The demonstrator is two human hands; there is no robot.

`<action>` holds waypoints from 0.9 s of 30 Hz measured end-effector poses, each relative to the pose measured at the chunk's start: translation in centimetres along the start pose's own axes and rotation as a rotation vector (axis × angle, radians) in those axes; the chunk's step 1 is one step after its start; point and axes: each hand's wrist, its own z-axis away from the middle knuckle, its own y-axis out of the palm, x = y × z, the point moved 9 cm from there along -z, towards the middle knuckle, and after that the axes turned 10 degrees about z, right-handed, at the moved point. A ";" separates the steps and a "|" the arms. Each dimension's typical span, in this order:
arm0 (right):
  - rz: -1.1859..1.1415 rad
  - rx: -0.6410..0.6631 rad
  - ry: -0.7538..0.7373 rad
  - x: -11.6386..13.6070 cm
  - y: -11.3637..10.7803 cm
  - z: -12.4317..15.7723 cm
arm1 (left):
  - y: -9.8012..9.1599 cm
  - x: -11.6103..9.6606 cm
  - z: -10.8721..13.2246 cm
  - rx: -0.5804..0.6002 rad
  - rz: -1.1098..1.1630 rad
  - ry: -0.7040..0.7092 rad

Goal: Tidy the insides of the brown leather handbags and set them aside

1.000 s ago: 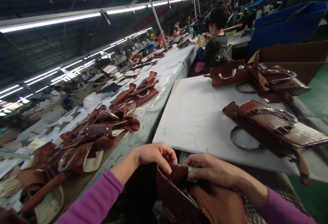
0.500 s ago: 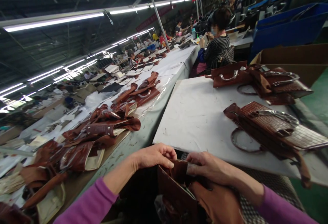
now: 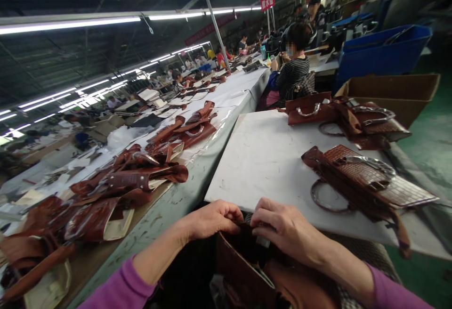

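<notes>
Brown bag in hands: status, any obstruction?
Left hand holding brown bag by rim. Right hand curled at rim. Bag mouth open, partly hidden by right hand. No obstruction evident.

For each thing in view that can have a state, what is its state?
Held brown bag, top open
Left hand, pinching the bag's rim
Right hand, curled at the rim; grip unclear
Nearest textured bag, lying on white table
Cardboard box, open
Blue bin, open
Ceiling lights, lit

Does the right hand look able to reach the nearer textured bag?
Probably yes: the right hand is at the open brown bag, but nothing visible blocks its way to the nearer textured bag.
</notes>
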 end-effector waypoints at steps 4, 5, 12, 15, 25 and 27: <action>0.286 -0.054 -0.057 1.5 0.4 -0.4 | -0.2 0.1 0.1 -0.017 -0.010 0.025; 0.337 -0.080 -0.069 1.8 0.6 -0.3 | -0.3 0.2 0.1 -0.023 -0.011 0.030; 0.401 -0.180 -0.153 2.7 1.5 0.5 | -0.6 0.9 0.2 -0.063 -0.026 0.039; 0.453 -0.109 -0.069 2.1 2.1 0.3 | -0.7 0.9 0.1 -0.089 -0.051 0.055; 0.453 -0.035 0.189 0.7 2.1 -0.8 | -0.7 0.5 0.4 -0.190 -0.183 0.131; 0.433 -0.033 0.201 0.5 2.3 -0.9 | -0.8 0.5 0.4 -0.202 -0.194 0.141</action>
